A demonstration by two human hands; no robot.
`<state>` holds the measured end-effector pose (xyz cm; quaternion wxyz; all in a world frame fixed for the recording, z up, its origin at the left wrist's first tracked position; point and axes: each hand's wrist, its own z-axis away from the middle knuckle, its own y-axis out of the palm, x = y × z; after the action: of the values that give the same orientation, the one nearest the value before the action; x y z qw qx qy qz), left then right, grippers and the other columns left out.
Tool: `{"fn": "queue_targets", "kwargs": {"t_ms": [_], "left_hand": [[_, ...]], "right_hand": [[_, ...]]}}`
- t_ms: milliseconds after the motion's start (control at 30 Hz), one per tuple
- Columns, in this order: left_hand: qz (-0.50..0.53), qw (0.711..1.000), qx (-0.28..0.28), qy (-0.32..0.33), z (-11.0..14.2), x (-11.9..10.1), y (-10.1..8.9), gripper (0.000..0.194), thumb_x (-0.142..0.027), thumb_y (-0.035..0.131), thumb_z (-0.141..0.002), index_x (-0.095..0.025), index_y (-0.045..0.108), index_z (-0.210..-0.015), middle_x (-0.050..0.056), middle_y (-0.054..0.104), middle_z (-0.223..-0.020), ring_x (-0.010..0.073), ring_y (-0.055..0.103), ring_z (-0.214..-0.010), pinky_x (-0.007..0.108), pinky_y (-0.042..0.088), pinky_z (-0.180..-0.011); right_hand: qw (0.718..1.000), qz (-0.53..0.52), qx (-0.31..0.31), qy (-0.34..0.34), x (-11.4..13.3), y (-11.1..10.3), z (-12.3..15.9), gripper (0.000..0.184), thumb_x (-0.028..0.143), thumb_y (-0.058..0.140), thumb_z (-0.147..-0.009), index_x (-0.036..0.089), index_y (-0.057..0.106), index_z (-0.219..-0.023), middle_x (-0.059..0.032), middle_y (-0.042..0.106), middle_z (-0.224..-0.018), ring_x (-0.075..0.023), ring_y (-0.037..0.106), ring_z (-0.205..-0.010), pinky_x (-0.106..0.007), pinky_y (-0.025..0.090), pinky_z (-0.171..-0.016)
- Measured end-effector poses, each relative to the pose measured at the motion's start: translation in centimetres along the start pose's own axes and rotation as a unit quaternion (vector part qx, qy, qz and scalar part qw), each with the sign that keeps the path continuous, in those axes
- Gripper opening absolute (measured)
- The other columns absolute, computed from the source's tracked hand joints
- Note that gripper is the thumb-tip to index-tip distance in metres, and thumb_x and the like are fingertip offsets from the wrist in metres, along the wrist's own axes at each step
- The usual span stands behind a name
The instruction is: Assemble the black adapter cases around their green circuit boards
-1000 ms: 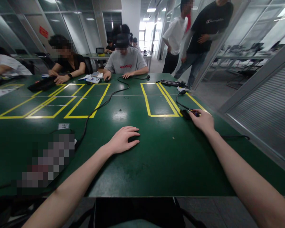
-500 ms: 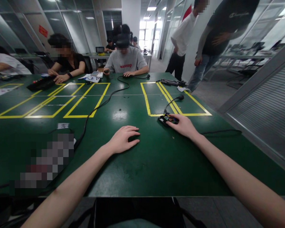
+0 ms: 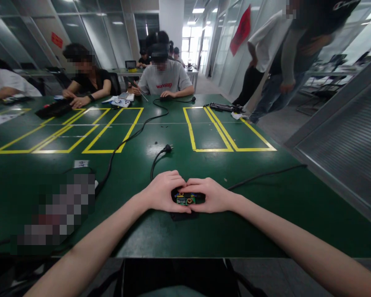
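Note:
My left hand (image 3: 160, 192) and my right hand (image 3: 219, 196) meet at the near middle of the green table (image 3: 160, 239). Between them is an opened power adapter (image 3: 185, 201), its black case showing a green circuit board with copper-wound coils. Fingers of both hands curl round its ends and cover much of the case. A black cord with a plug (image 3: 167, 148) runs from beyond my left hand, and the plug lies on the table. Another thin black cable (image 3: 266, 175) stretches from behind my right hand toward the table's right edge.
Yellow tape outlines (image 3: 213, 150) mark the table's far half. A blurred-out item (image 3: 64, 210) lies at left, beside a long black cable (image 3: 111, 163). Across the table a person in a grey shirt (image 3: 163, 78) holds a thin tool. Two people stand at right.
My right hand has brought the adapter leftward and nearer, its plug trailing along. My left hand, earlier resting on the bare table, now grips the adapter too. The standing people have shifted right.

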<state>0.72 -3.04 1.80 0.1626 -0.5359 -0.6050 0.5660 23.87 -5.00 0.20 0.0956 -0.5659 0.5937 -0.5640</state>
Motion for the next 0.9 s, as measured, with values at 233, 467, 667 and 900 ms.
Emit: {"fn": "queue_targets", "kwargs": {"t_ms": [233, 467, 667, 900], "left_hand": [[-0.046, 0.997, 0.001, -0.055, 0.0, 1.0, -0.3, 0.064, -0.057, 0.081, -0.079, -0.024, 0.063, -0.13, 0.011, 0.068, -0.133, 0.0326, 0.059, -0.127, 0.048, 0.047, -0.109], [-0.053, 0.996, 0.013, -0.074, 0.3, 1.5, -0.1, 0.074, -0.062, 0.079, -0.08, -0.026, 0.06, -0.141, 0.011, 0.061, -0.147, 0.035, 0.046, -0.145, 0.053, 0.035, -0.123], [-0.043, 0.996, 0.031, -0.073, 0.1, 1.6, 0.1, 0.092, -0.069, 0.083, -0.072, -0.024, 0.055, -0.147, 0.014, 0.056, -0.153, 0.0368, 0.041, -0.149, 0.054, 0.032, -0.124], [-0.051, 0.994, 0.017, -0.099, 0.1, 1.7, 0.5, 0.059, -0.046, 0.07, -0.091, -0.026, 0.057, -0.145, 0.009, 0.058, -0.152, 0.0315, 0.041, -0.15, 0.053, 0.03, -0.125]], "right_hand": [[0.995, 0.068, -0.046, 0.048, -1.9, -1.2, 0.2, 0.045, 0.039, 0.076, -0.087, 0.025, 0.07, -0.13, -0.0101, 0.071, -0.127, -0.0253, 0.073, -0.109, -0.037, 0.06, -0.092], [0.995, 0.059, -0.054, 0.06, -2.0, -1.5, 0.2, 0.034, 0.039, 0.076, -0.087, 0.024, 0.075, -0.118, -0.01, 0.071, -0.129, -0.027, 0.072, -0.113, -0.04, 0.06, -0.096], [0.991, 0.069, -0.083, 0.084, -2.3, -1.0, -0.3, 0.021, 0.042, 0.074, -0.09, 0.022, 0.076, -0.098, -0.01, 0.074, -0.119, -0.0258, 0.075, -0.105, -0.039, 0.06, -0.092], [0.991, 0.076, -0.097, 0.056, -2.1, -1.3, -0.2, 0.046, 0.044, 0.078, -0.084, 0.022, 0.069, -0.123, -0.0114, 0.073, -0.12, -0.0279, 0.072, -0.109, -0.043, 0.059, -0.094]]}}
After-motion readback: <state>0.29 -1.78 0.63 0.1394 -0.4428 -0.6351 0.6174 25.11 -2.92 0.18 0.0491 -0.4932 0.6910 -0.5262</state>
